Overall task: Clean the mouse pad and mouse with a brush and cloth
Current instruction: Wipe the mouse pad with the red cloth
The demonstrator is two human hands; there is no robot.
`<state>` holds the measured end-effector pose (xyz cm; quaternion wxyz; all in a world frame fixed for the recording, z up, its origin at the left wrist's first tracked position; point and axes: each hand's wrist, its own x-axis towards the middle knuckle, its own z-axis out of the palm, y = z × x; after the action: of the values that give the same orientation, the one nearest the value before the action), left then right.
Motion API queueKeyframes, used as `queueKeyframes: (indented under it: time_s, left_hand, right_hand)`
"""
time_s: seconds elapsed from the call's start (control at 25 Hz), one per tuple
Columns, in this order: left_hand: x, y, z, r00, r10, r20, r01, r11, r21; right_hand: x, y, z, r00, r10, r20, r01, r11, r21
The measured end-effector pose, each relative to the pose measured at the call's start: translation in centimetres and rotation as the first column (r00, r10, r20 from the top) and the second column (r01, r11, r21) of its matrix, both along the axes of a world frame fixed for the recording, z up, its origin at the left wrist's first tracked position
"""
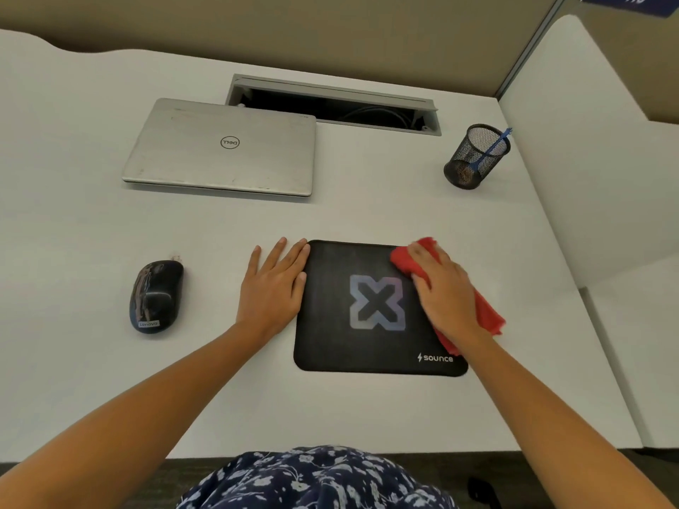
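Mouse pad (330, 343), black with a pale X at its middle, lay on the white desk (110, 361) in the lower centre of the frame. The person's right hand (442, 292) pressed a red cloth (404, 260) flat against the pad's upper right corner, fingers laid out over the fabric rather than clenched round it, and the cloth trailed off the pad's right edge. The left hand (273, 288) rested flat and released on the desk, its fingers touching the pad's left edge. A black mouse (156, 297) sat apart at centre left. A closed silver laptop (224, 148) lay at upper left, just before an open cable hatch (330, 104). At upper right, a blue brush (492, 146) leaned in a black mesh cup (475, 157).
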<state>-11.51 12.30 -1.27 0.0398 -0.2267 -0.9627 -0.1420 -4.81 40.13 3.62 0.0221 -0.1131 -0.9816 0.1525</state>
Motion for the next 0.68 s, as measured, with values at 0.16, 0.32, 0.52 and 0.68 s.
queueKeyframes:
  time_s: [0.16, 0.32, 0.52, 0.68]
  left_hand:
    - [0.0, 0.1, 0.0, 1.000, 0.000, 0.009, 0.000, 1.000, 0.012]
    - [0.1, 0.3, 0.1, 1.000, -0.006, 0.001, 0.006, 1.000, 0.004]
    - [0.1, 0.1, 0.1, 1.000, 0.000, -0.013, -0.001, 1.000, -0.012]
    - [0.1, 0.1, -0.1, 1.000, 0.001, -0.005, -0.002, 1.000, -0.014]
  right_hand:
    - [0.1, -0.7, 0.3, 0.985, -0.173, 0.007, 0.173, 0.984, 0.044]
    - [-2.2, -8.6, 0.6, 0.996, 0.088, -0.033, -0.087, 0.995, 0.041]
    - [-2.8, -9.2, -0.1, 0.965, 0.261, -0.027, -0.258, 0.963, 0.078]
    - [0.2, -0.7, -0.6, 0.996, -0.085, -0.015, 0.086, 0.995, 0.057]
